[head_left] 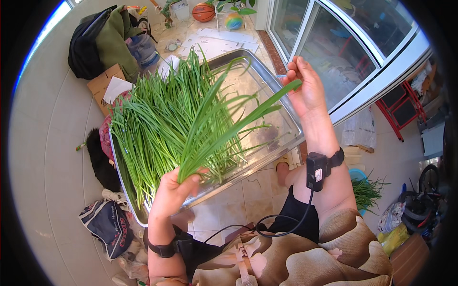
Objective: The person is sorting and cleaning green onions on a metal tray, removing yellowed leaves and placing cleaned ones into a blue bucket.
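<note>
In my left hand [177, 193] is a small bunch of long green leaves, apparently garlic chives [204, 150], gripped near the lower end and fanning up to the right. My right hand [306, 84] is raised beyond the right rim of the tray, fingers curled. One broad leaf tip passes in front of its palm; whether the fingers pinch anything is unclear. A large pile of chives [157, 121] fills the left and middle of the rectangular metal tray [247, 85], stems towards me. Small leaf scraps lie on the bare right part of the tray.
A sliding glass door [332, 46] stands close to my right arm. Right of my leg, a blue basin [357, 175] holds more greens. Left lie a red mesh sack [106, 136] and a dark printed bag [112, 228]. Flattened cardboard [218, 43] and a basketball [203, 13] lie beyond the tray.
</note>
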`<state>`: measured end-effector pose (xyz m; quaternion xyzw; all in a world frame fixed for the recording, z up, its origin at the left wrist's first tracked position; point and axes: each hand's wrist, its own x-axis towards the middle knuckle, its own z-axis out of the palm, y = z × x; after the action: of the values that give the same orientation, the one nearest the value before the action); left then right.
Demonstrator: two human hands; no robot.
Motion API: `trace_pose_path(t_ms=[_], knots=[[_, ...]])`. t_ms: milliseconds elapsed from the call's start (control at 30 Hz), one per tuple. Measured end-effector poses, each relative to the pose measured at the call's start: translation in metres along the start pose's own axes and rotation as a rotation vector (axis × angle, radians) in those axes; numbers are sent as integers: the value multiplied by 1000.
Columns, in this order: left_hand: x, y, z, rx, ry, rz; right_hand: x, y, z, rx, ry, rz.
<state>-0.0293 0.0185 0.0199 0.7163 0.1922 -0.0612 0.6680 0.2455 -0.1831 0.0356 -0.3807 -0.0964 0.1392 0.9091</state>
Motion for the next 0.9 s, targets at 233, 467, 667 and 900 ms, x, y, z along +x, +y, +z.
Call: trace_pose_path(t_ms=[233, 467, 667, 900], knots=[[-1, -4, -3, -65, 80, 115, -1, -3, -2, -197, 106, -79], [1, -2, -4, -179, 146, 115, -4, 1, 1, -519, 52, -112], [3, 2, 0, -214, 133, 114, -9, 2, 9, -808, -38, 2], [7, -2, 2, -293, 198, 115, -15, 12, 24, -819, 18, -132]])
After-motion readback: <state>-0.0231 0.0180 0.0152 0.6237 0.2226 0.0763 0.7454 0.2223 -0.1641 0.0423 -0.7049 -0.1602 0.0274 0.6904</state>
